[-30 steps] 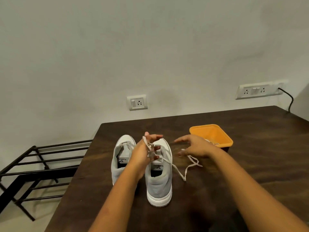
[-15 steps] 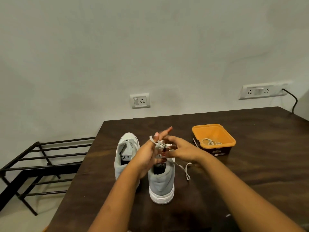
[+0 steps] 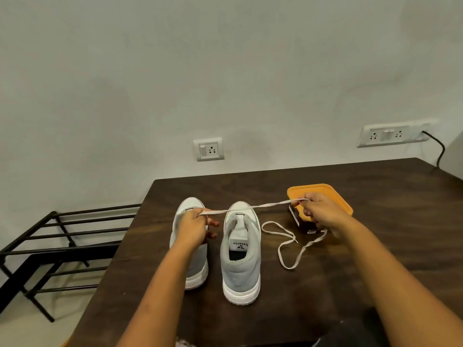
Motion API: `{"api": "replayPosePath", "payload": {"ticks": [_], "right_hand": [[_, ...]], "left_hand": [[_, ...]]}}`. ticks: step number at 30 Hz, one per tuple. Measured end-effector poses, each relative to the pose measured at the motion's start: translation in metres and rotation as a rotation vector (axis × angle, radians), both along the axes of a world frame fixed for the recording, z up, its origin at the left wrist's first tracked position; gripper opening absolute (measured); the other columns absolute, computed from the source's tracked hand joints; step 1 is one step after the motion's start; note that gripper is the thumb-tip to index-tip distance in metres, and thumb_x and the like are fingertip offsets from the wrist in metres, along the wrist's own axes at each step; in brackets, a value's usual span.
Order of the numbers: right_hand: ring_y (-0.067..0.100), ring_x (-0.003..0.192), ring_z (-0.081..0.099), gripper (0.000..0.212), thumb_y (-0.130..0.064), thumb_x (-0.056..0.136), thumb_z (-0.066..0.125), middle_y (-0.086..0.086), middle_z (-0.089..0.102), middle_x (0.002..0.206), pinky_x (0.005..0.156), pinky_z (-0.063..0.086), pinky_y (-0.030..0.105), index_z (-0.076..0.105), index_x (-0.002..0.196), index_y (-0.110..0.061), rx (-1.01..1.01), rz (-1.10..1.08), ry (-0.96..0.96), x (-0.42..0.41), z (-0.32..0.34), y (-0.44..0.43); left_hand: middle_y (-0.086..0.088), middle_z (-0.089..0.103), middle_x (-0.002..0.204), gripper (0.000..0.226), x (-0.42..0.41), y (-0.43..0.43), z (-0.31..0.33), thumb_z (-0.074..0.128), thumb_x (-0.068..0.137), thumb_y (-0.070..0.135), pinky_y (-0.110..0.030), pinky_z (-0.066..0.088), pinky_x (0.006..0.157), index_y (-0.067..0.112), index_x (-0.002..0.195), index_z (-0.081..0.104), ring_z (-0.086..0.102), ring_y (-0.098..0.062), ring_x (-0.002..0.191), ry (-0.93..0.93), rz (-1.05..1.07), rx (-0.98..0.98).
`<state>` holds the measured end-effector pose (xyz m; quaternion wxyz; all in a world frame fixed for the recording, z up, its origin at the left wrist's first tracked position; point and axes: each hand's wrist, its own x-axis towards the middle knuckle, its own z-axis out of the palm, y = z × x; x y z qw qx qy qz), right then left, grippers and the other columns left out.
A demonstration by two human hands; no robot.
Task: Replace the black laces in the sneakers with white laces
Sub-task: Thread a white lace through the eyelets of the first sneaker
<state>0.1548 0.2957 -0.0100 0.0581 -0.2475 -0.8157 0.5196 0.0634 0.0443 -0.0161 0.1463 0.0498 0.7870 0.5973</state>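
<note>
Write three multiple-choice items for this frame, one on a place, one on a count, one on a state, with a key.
1. Where is the orange container?
A. on the table, right of both sneakers
B. on the black rack
C. between the sneakers

2. How many sneakers stand on the table?
A. one
B. two
C. three

3. How is the white lace held?
A. coiled inside the container
B. threaded through the eyelets
C. stretched between both hands above the sneakers

Key:
1 A, it sits by the right hand, beyond the right sneaker.
2 B, the left sneaker and the right one stand side by side.
3 C, the left hand and the right hand each pinch it, its loose remainder lying on the table.
</note>
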Motion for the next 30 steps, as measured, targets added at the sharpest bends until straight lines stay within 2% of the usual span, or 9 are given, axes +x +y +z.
{"api": "replayPosePath", "payload": {"ticks": [3, 5, 9, 13, 17, 19, 22, 27, 30], "right_hand": [[0.013, 0.075, 0.052, 0.018, -0.015, 0.099, 0.048, 0.005, 0.06, 0.089, 0.064, 0.041, 0.022, 0.064, 0.106, -0.018, 0.213, 0.221, -0.174, -0.003, 0.004, -0.005], [0.014, 0.107, 0.055, 0.041, -0.016, 0.091, 0.062, 0.002, 0.058, 0.121, 0.086, 0.042, 0.022, 0.054, 0.131, -0.02, 0.385, 0.374, -0.262, -0.005, 0.007, -0.015], [0.009, 0.121, 0.053, 0.053, -0.018, 0.088, 0.066, -0.002, 0.057, 0.131, 0.103, 0.043, 0.026, 0.047, 0.137, -0.026, 0.028, 0.537, 0.025, -0.011, 0.01, -0.047], [0.016, 0.096, 0.065, 0.028, -0.012, 0.096, 0.054, 0.025, 0.064, 0.108, 0.083, 0.055, 0.022, 0.059, 0.124, -0.017, -0.271, 0.438, 0.209, -0.021, 0.001, -0.072], [0.003, 0.048, 0.046, 0.02, -0.013, 0.099, 0.049, 0.0, 0.057, 0.067, 0.046, 0.04, 0.015, 0.069, 0.1, -0.016, -0.15, 0.357, 0.138, -0.029, -0.006, -0.075], [0.002, 0.05, 0.054, 0.022, -0.01, 0.097, 0.05, -0.007, 0.059, 0.063, 0.049, 0.043, 0.016, 0.071, 0.095, -0.016, 0.0, 0.303, 0.123, -0.032, -0.007, -0.066], [0.014, 0.086, 0.066, 0.023, -0.014, 0.099, 0.047, -0.007, 0.069, 0.075, 0.08, 0.051, 0.029, 0.067, 0.095, -0.022, 0.127, 0.193, 0.154, -0.033, -0.012, -0.05], [-0.006, 0.046, 0.05, 0.021, -0.015, 0.102, 0.04, -0.005, 0.07, 0.093, 0.046, 0.034, 0.01, 0.056, 0.116, -0.017, 0.071, 0.124, 0.095, -0.03, -0.024, -0.03], [-0.001, 0.053, 0.053, 0.024, -0.009, 0.101, 0.042, -0.002, 0.068, 0.087, 0.045, 0.037, 0.009, 0.065, 0.103, -0.01, 0.056, 0.174, 0.018, -0.031, -0.03, -0.029]], "left_hand": [[-0.01, 0.066, 0.094, 0.038, 0.007, 0.012, -0.001, 0.029, 0.097, 0.002, -0.02, 0.044, 0.051, 0.014, 0.113, 0.061, 0.058, -0.018, 0.063, 0.059, -0.079, 0.023], [-0.01, 0.066, 0.092, 0.038, 0.014, 0.023, -0.003, 0.029, 0.097, 0.002, -0.018, 0.043, 0.046, 0.016, 0.112, 0.062, 0.058, -0.016, 0.059, 0.082, -0.145, 0.019], [-0.008, 0.061, 0.098, 0.033, 0.02, 0.048, -0.011, 0.037, 0.096, 0.006, -0.025, 0.049, 0.073, 0.016, 0.113, 0.064, 0.058, -0.013, 0.078, 0.259, -0.24, -0.086], [-0.006, 0.041, 0.124, 0.031, 0.021, 0.057, -0.019, 0.035, 0.099, 0.024, -0.043, 0.037, 0.103, 0.015, 0.119, 0.058, 0.04, -0.026, 0.12, 0.39, -0.227, -0.332], [-0.004, 0.036, 0.139, 0.036, 0.021, 0.057, -0.022, 0.039, 0.097, 0.039, -0.042, 0.032, 0.106, 0.023, 0.12, 0.062, 0.031, -0.027, 0.127, 0.396, -0.253, -0.576], [0.0, 0.036, 0.14, 0.04, 0.018, 0.055, -0.022, 0.046, 0.091, 0.053, -0.042, 0.03, 0.107, 0.032, 0.121, 0.062, 0.03, -0.025, 0.129, 0.429, -0.264, -0.655], [0.002, 0.03, 0.144, 0.052, 0.015, 0.051, -0.025, 0.057, 0.08, 0.063, -0.044, 0.028, 0.105, 0.036, 0.125, 0.056, 0.024, -0.023, 0.134, 0.487, -0.23, -0.823], [-0.002, 0.026, 0.148, 0.068, 0.008, 0.047, -0.043, 0.056, 0.075, 0.068, -0.044, 0.027, 0.109, 0.034, 0.134, 0.048, 0.023, -0.027, 0.138, 0.318, -0.296, -0.859], [-0.002, 0.033, 0.145, 0.065, 0.01, 0.049, -0.044, 0.058, 0.076, 0.057, -0.04, 0.033, 0.107, 0.024, 0.131, 0.053, 0.035, -0.029, 0.131, 0.261, -0.346, -0.824]]}}
